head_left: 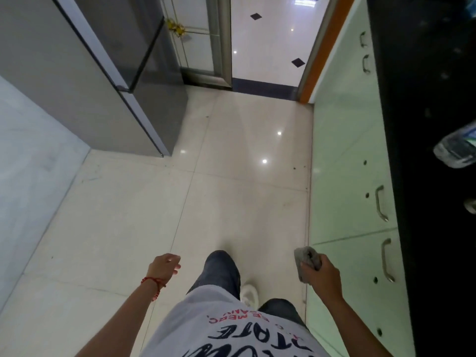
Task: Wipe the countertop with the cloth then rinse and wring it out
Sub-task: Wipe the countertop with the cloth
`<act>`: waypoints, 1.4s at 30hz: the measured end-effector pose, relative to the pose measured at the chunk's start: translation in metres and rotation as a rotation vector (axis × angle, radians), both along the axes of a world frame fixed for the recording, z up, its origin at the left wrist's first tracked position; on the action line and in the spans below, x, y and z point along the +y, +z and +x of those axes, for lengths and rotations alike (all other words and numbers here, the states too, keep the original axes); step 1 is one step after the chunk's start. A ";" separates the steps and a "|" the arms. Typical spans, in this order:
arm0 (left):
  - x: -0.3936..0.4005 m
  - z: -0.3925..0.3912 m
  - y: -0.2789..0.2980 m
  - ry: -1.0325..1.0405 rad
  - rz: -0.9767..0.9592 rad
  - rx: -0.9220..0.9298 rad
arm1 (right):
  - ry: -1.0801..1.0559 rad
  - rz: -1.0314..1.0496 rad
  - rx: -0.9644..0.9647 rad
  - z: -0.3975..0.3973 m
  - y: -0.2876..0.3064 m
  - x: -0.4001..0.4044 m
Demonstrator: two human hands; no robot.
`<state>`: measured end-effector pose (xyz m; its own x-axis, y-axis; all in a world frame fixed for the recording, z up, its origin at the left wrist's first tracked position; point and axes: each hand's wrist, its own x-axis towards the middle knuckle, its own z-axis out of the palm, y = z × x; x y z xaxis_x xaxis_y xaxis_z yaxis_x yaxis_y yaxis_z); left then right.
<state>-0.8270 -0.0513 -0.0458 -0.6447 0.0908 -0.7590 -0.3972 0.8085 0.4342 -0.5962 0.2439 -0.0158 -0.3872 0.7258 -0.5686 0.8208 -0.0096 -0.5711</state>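
My right hand (322,276) grips a bunched grey cloth (304,256) at hip height, just left of the pale green cabinet fronts. The black countertop (422,104) runs along the right edge of the view, above and to the right of that hand. My left hand (164,265) hangs loosely over the floor with fingers apart and nothing in it; a red thread is tied round its wrist. No sink or tap is visible.
A clear plastic bottle (456,148) lies on the countertop at the right edge. Pale green cabinets (345,155) with metal handles stand below it. A grey fridge (98,73) is at the left. A doorway (268,39) opens ahead over glossy tiled floor (231,181).
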 end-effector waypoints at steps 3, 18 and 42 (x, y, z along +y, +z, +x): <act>0.020 -0.051 -0.014 0.020 -0.026 -0.028 | 0.014 0.007 -0.003 -0.069 -0.008 0.041; 0.302 -0.372 0.018 -0.247 0.148 0.062 | -0.179 0.035 -0.023 -0.289 -0.008 0.204; 0.711 -0.579 0.009 -0.717 0.063 0.032 | -0.655 0.065 0.153 -0.476 0.007 0.512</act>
<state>-1.4063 0.6600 -0.0369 -0.4319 0.5425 -0.7205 0.2352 0.8390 0.4908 -1.0721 0.7564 -0.0083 0.0715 0.8692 -0.4892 0.5670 -0.4389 -0.6970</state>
